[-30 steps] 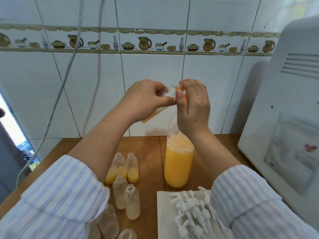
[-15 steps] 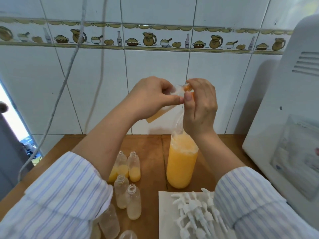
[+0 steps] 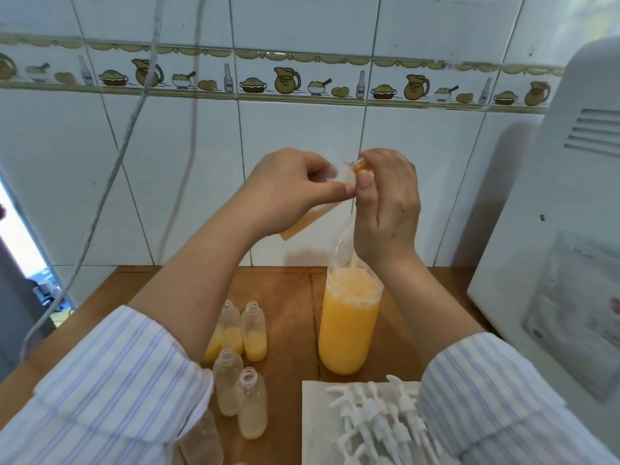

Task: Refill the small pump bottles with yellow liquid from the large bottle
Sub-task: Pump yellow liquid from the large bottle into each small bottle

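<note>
1. Left hand [image 3: 288, 189] has its grip wrapped round a small bottle [image 3: 315, 213], held up above the tabletop [image 3: 288, 290]. The bottle's long axis is tilted: mouth up-right, base down-left, yellow liquid pooled at the low end.
2. Right hand [image 3: 385, 203] pinches the neck of the large bottle [image 3: 349, 317], right beside the small one's mouth.
3. The large bottle stands upright on the tabletop, neck pointing straight up.
4. More small bottles [image 3: 248, 333] stand open at lower left, pump tops [image 3: 379, 421] piled nearby.

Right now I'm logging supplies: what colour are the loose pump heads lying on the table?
White, lying on a white sheet; the pump heads show in the head view.
</note>
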